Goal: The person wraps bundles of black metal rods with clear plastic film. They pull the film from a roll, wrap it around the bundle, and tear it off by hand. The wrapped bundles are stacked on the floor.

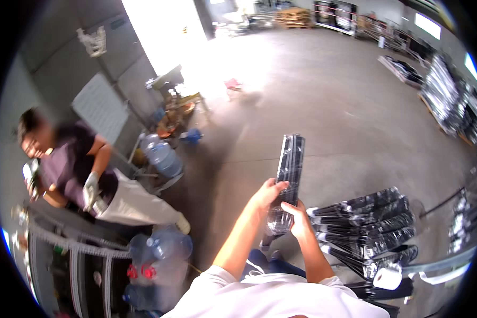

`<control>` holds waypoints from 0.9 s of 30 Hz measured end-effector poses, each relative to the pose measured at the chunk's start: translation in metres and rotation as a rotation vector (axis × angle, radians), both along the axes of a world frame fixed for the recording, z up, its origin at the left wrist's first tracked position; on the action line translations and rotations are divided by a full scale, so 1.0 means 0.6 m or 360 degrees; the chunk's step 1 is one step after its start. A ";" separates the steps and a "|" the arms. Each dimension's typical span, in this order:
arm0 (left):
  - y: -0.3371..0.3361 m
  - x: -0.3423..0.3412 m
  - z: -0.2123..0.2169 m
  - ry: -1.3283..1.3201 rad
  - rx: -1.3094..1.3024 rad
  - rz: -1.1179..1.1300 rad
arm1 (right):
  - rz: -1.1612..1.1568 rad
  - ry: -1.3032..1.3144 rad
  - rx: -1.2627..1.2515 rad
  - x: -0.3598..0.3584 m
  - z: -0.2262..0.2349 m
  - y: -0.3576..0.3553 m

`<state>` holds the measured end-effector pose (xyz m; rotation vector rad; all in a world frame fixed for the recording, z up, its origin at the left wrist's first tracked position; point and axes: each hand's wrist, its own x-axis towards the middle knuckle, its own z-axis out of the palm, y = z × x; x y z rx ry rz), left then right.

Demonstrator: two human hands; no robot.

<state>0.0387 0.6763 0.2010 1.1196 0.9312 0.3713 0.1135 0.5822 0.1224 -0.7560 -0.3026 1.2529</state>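
Note:
In front of me I hold a long black bundle (291,164) wrapped in clear plastic film, tilted slightly with its far end pointing away. My left hand (269,193) grips it from the left side, thumb across the top. Nearer its lower end, my right hand (299,217) closes round it from the right. Crinkled film shows at the near end. To the right lie several similar wrapped black bundles (371,217), fanned out side by side. A white roll (388,277) sits at their near edge.
At the left stands a co-worker (79,169) wearing gloves, beside a metal rack (79,245). Large water bottles (164,159) and more clear bottles (169,244) stand near that person. Wrapped goods (442,95) lean at the far right; wooden pallets (293,18) are stacked at the back.

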 end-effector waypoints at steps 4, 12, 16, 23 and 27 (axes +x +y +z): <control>0.103 0.117 -0.068 -0.0092 -0.0094 -0.0430 | -0.0206 -0.0044 -0.0151 0.093 0.009 0.044; 0.192 0.381 -0.174 0.0149 -0.0232 -0.0864 | -0.0692 0.0047 -0.0028 0.263 -0.095 0.113; 0.187 0.480 -0.283 0.0293 -0.0300 -0.1108 | -0.1048 0.0147 -0.0262 0.294 -0.155 0.113; 0.082 0.562 -0.384 0.0169 -0.0384 -0.1493 | -0.1160 -0.0217 -0.1264 0.331 -0.199 0.028; 0.015 0.573 -0.456 0.0153 -0.0077 -0.1543 | -0.1114 -0.0932 -0.1873 0.275 -0.085 -0.077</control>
